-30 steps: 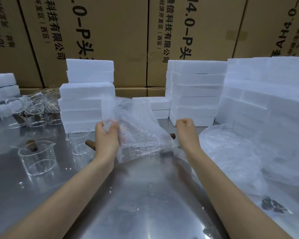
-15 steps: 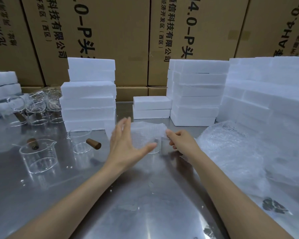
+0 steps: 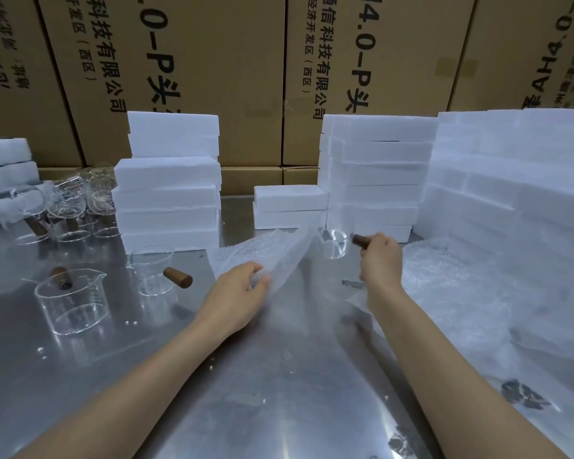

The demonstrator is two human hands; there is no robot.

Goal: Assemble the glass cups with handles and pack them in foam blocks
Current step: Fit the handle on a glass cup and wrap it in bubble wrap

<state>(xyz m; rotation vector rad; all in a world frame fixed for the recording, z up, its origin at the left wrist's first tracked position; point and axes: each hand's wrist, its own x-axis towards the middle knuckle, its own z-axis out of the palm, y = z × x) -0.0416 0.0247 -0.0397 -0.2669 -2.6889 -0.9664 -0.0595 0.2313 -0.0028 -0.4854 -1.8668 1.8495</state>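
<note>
Mid-task, by the look of it. The right hand (image 3: 380,260) was curled around the brown wooden handle (image 3: 361,241) of a glass cup (image 3: 334,244), holding it up off the steel counter (image 3: 279,392) just in front of the middle foam stack (image 3: 378,180). The left hand (image 3: 237,293) pinched the near edge of a bubble wrap sheet (image 3: 265,256), fingers bent around it, the sheet rising toward the cup; whether the two touched could not be told. This cup had its handle on, so assembly for it was judged done and wrapping seemed the step in hand. Two more handled cups stood to the left: the near cup (image 3: 68,303) and the second cup (image 3: 151,271), both bare and unpacked. A cluster of further glassware (image 3: 70,210) sat at far left, some pieces with handles, others unclear. Foam blocks were stacked plentifully: the left foam stack (image 3: 169,190), a low pair (image 3: 289,207) and the right foam bank (image 3: 511,180). Whether any block already held a cup was not visible. A heap of loose bubble wrap (image 3: 461,293) lay at right. Judged: much wrapping and all visible packing left.
</note>
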